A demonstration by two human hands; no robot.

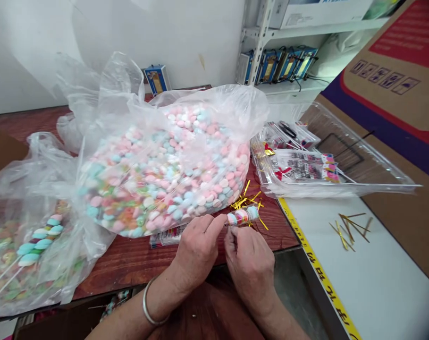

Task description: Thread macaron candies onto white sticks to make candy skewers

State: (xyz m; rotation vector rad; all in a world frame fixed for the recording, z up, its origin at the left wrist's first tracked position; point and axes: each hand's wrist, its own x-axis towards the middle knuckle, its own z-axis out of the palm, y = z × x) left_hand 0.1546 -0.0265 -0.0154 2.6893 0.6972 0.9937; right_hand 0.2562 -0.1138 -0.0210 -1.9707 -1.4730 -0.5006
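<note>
My left hand (196, 245) and my right hand (249, 259) meet at the near edge of the red-brown table (136, 259). Both pinch a short stack of pastel candies (243, 216) in a clear wrapper; the stack points right. Just behind it lies a heap of gold twist ties (248, 200). A silver bangle (148, 307) circles my left wrist. A big clear bag of pastel candies (164, 170) sits right behind my hands.
At the left, a second clear bag (26, 245) holds candy skewers on white sticks. A clear tray of packed bags (306, 165) lies at the right, beside a large cardboard box (394, 104). More gold ties (349, 229) lie on a white surface. Shelves stand behind.
</note>
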